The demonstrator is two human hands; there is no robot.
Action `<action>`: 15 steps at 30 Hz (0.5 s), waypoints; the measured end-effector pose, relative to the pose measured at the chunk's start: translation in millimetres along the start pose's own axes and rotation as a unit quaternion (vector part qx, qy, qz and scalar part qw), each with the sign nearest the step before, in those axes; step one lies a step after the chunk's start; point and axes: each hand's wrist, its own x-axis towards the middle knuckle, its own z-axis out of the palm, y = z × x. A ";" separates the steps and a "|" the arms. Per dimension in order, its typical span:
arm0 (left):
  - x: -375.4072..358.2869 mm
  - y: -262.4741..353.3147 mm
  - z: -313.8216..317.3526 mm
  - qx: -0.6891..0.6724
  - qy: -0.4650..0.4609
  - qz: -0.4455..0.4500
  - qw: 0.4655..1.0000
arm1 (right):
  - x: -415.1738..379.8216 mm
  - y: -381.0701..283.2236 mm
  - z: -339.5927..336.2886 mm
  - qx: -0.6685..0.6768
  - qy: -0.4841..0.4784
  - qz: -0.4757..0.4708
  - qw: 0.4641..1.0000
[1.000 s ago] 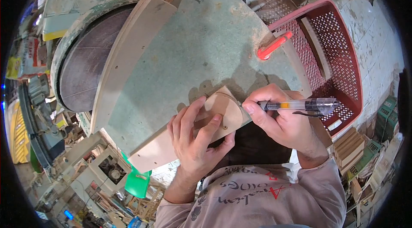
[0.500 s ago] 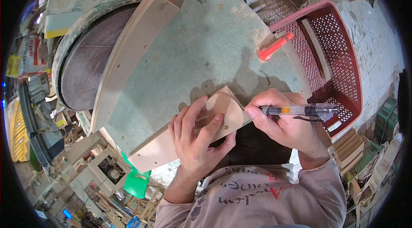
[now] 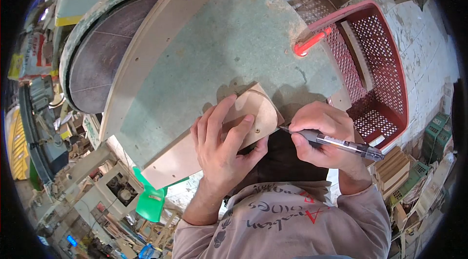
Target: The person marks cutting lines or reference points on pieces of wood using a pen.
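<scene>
The left hand (image 3: pixel 222 149) lies flat, fingers spread, pressing a wood piece (image 3: pixel 253 113) onto the green table (image 3: pixel 229 49). The right hand (image 3: pixel 321 137) grips a pen (image 3: pixel 336 143), tip at the piece's edge. Beside the table: a sanding disc (image 3: pixel 97 59), a red crate (image 3: pixel 385 69), a cluttered workshop.

Left hand (image 3: pixel 222 149): palm down, fingers spread and pressed flat, pointing toward 1 o'clock; the thumb splays off toward 3 o'clock.
Left forearm: bare, running from the wrist down toward 7 o'clock to a rolled pale sleeve.
Right hand (image 3: pixel 324 137): lying at 3 o'clock of the left hand, close beside it but apart; curled in a writing grip, knuckles up, thumb and forefinger pinched together at the end facing 9 o'clock.
Right wrist: bent slightly, the forearm dropping toward 5 o'clock into the same pale sleeve.
Grip state: left flat and open, holding nothing; right closed in a pinch.
</scene>
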 end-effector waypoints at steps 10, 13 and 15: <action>-0.1 0.4 0.1 0.005 0.003 0.002 1.000 | 1.9 3.3 1.4 -0.017 -0.023 -0.035 0.999; -0.2 0.7 -0.5 0.006 0.000 0.002 1.000 | 2.0 3.7 1.4 -0.021 -0.030 -0.036 0.999; 0.1 0.9 -0.8 0.006 -0.001 0.002 1.000 | 1.7 3.8 2.0 -0.019 -0.029 -0.035 0.999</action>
